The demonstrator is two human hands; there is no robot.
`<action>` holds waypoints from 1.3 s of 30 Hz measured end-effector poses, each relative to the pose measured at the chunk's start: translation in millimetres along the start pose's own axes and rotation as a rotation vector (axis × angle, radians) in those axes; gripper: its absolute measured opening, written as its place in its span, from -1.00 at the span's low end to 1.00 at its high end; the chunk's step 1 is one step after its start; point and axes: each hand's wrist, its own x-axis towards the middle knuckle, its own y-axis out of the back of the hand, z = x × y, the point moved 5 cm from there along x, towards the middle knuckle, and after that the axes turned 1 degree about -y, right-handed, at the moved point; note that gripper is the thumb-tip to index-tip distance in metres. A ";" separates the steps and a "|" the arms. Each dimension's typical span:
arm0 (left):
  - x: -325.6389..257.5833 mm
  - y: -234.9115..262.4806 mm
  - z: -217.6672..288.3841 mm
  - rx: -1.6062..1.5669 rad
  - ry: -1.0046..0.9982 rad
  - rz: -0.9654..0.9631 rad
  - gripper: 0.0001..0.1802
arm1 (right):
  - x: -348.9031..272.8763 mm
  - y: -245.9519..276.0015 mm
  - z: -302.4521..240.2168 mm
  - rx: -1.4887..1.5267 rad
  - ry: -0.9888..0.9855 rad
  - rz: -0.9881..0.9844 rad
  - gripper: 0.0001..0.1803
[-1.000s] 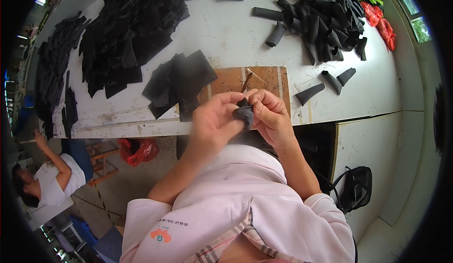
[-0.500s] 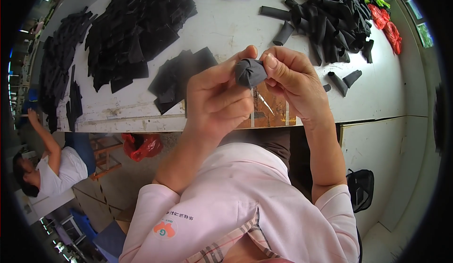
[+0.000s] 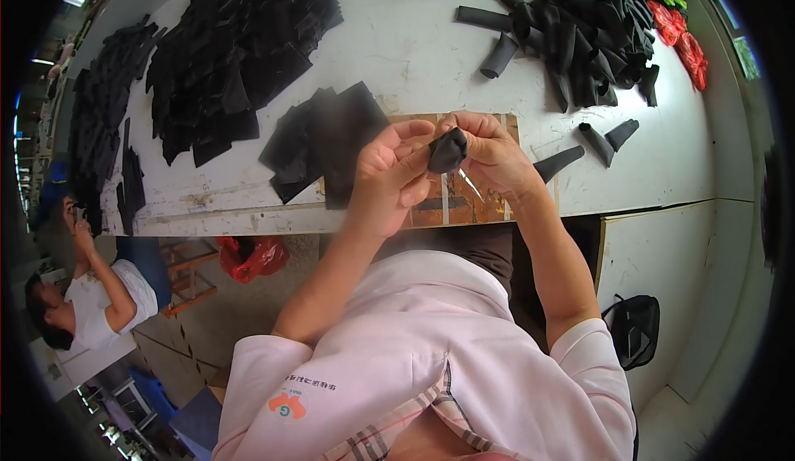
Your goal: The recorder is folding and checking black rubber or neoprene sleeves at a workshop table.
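Observation:
Between my two hands is a small dark piece of fabric [image 3: 448, 151], bunched with its folded end toward me. My left hand [image 3: 396, 171] pinches its left side between thumb and fingers. On the upper right side of the fabric, the thumb and fingers of my right hand [image 3: 490, 153] close on it. Just below them a thin pointed metal tool [image 3: 470, 184] lies over a brown board [image 3: 503, 204] at the table's near edge. Flat black fabric pieces [image 3: 352, 138] lie left of my left hand.
A large heap of flat black pieces [image 3: 240, 55] covers the table's left. Rolled black tubes [image 3: 571, 47] pile up at the far right, beside red plastic bags [image 3: 689, 57]. Several loose tubes [image 3: 561, 163] lie nearer. Another person [image 3: 103, 295] is at the left.
Both hands have moved lower and nearer with the fabric, and its folded end has turned. More of the brown board shows. The other person's hands have come together.

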 end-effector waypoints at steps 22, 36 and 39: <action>-1.9 -15.3 11.7 0.338 -0.406 0.044 -0.87 | -20.9 -32.4 -30.0 -1.531 0.439 0.224 -0.84; 9.8 -45.6 36.3 0.611 -0.407 -0.137 -0.91 | -26.2 -25.7 -33.1 -1.112 0.557 0.193 -0.92; 22.2 -23.2 7.1 0.728 -0.247 -0.135 -0.93 | -23.0 -0.8 13.0 -0.980 0.269 0.211 -0.90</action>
